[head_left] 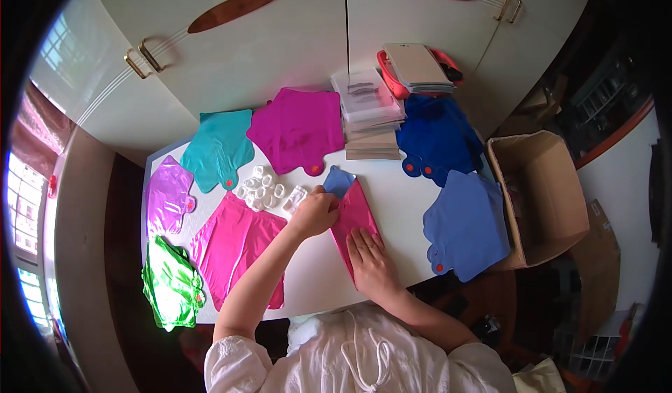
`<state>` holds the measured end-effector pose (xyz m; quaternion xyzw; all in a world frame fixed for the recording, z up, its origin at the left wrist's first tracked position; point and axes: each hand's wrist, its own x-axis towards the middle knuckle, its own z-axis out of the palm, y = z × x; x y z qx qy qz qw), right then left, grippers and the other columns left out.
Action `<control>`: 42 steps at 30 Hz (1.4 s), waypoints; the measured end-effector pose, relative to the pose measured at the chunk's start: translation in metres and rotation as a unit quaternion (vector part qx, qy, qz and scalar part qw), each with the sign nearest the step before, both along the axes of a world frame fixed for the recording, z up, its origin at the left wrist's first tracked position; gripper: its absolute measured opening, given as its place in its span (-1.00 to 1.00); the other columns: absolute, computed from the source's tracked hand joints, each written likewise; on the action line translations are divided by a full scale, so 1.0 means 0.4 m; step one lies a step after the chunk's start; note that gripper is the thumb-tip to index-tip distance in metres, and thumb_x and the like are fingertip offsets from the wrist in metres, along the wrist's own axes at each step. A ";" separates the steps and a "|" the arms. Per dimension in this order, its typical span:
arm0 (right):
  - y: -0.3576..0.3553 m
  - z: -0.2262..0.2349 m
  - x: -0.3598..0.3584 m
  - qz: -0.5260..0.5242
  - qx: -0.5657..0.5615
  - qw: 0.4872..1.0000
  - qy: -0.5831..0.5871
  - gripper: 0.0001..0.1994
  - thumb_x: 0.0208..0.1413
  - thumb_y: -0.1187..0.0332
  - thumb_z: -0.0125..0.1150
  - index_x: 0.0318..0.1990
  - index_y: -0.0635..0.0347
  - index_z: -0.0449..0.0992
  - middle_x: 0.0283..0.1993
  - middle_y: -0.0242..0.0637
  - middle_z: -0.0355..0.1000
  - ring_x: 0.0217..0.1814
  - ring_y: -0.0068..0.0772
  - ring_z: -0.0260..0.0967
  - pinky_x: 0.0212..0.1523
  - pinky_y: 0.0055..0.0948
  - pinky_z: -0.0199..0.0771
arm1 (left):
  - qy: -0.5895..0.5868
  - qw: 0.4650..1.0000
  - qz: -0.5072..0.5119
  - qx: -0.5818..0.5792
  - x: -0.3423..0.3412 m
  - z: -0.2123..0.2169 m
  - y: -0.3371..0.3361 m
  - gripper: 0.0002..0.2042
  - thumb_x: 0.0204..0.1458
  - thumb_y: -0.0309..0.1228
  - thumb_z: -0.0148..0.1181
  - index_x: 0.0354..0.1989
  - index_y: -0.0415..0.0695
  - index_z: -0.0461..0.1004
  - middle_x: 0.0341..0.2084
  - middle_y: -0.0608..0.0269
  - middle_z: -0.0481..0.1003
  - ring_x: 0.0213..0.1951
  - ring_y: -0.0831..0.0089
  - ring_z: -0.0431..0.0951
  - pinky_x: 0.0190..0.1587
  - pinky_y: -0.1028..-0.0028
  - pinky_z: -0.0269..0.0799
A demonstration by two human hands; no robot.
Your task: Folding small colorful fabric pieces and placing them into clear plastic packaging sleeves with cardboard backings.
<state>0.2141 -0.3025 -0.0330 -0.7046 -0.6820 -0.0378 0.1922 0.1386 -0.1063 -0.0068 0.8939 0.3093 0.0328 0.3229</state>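
A pink foil balloon (352,214), flat and folded into a narrow strip, lies on the white table in front of me. A blue foil piece (339,181) shows at its far end. My left hand (315,215) is closed at the strip's left edge, fingers curled on it near the blue piece; its fingertips are partly hidden. Lower down, my right hand (374,263) lies flat on the pink foil with its fingers stretched out. Just left of my left hand are a small white bundle (295,200) and several small white rolls (259,190).
Flat foil balloons lie in groups: pink (234,249), green (170,281), lilac (169,195), teal (218,148), magenta (297,132), dark blue (437,137), light blue (467,221). Clear sleeves (365,99) and cards in a red basket (389,76) stand behind. An open cardboard box (560,218) is at right.
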 end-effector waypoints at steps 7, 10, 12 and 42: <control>0.000 0.008 -0.001 0.001 -0.008 1.000 0.011 -0.56 0.07 0.41 -0.09 0.10 0.44 0.32 0.22 0.06 0.25 0.32 -0.04 0.15 0.36 -0.11 -0.01 | 0.006 1.000 -0.013 -0.002 -0.004 -0.006 0.008 -0.84 -0.13 -0.38 0.12 -0.43 -0.20 0.51 -0.30 -0.03 0.40 -0.22 0.03 0.47 -0.11 0.21 0.42; -0.001 0.008 0.001 0.001 -0.004 1.000 0.015 -0.56 0.06 0.41 -0.08 0.11 0.44 0.32 0.22 0.05 0.24 0.31 -0.04 0.15 0.36 -0.10 -0.02 | 0.004 1.000 -0.006 -0.001 -0.003 0.000 0.004 -0.85 -0.14 -0.39 0.13 -0.45 -0.20 0.49 -0.30 -0.02 0.40 -0.22 0.03 0.48 -0.12 0.22 0.42; -0.002 0.009 0.002 0.002 -0.003 1.000 0.013 -0.55 0.05 0.41 -0.07 0.11 0.44 0.31 0.22 0.05 0.25 0.31 -0.03 0.15 0.36 -0.09 -0.02 | 0.005 1.000 -0.005 -0.001 -0.003 0.003 0.004 -0.86 -0.14 -0.39 0.13 -0.46 -0.20 0.49 -0.31 -0.02 0.40 -0.22 0.03 0.48 -0.12 0.22 0.42; 0.001 0.012 0.010 0.009 0.002 1.000 0.023 -0.54 0.05 0.36 -0.08 0.09 0.47 0.32 0.17 0.08 0.27 0.25 -0.05 0.21 0.33 -0.06 0.02 | 0.024 0.992 -0.098 0.081 0.075 -0.009 -0.046 -0.44 -0.07 -0.50 -0.04 0.21 -0.27 0.19 -0.56 -0.14 0.50 -0.51 -0.04 0.54 -0.39 0.10 0.44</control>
